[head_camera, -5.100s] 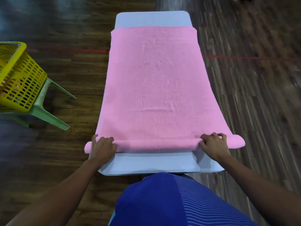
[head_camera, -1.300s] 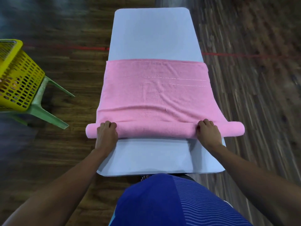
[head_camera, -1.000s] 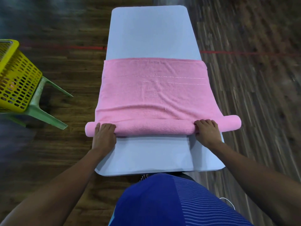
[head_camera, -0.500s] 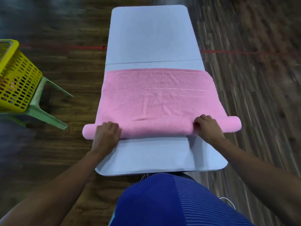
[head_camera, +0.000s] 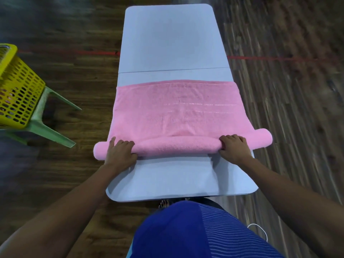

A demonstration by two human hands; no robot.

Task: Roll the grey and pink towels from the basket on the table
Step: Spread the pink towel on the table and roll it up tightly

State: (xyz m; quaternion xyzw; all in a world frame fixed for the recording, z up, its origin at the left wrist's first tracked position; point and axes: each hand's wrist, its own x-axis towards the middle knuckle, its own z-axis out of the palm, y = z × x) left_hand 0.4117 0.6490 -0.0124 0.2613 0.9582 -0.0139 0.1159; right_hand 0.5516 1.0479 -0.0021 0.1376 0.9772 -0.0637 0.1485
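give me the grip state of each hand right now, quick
left-hand grip: closed, fingers curled over the rolled part of the pink towel
right-hand grip: closed, holding the same roll of the pink towel

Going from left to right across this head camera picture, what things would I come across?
Yellow basket, green chair under it, left hand, right hand; the pink towel spans both hands.
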